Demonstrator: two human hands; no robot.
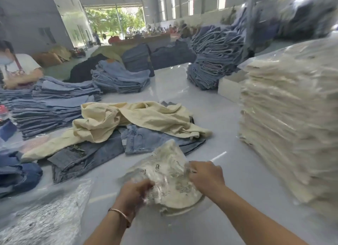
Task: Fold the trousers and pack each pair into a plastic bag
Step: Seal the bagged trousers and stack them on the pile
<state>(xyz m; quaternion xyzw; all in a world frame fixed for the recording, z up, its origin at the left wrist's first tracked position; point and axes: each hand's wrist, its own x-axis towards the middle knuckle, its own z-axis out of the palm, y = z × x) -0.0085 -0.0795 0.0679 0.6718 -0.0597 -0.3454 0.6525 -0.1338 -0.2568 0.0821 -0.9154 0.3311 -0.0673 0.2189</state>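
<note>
Cream folded trousers [175, 195] in a plastic bag [164, 164] run toward 11 o'clock, left hand [134, 193] clutching at 8, right hand [205, 177] pinching at 2.

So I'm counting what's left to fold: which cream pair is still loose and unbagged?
The crumpled cream trousers lying spread over the denim pile mid-table. The pair both hands hold is in a plastic bag, and the tall right-hand stack is all folded and bagged.

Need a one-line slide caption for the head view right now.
Both hands, left and right, grip a bagged cream pair on the table, beside a tall stack of packed pairs.
</note>
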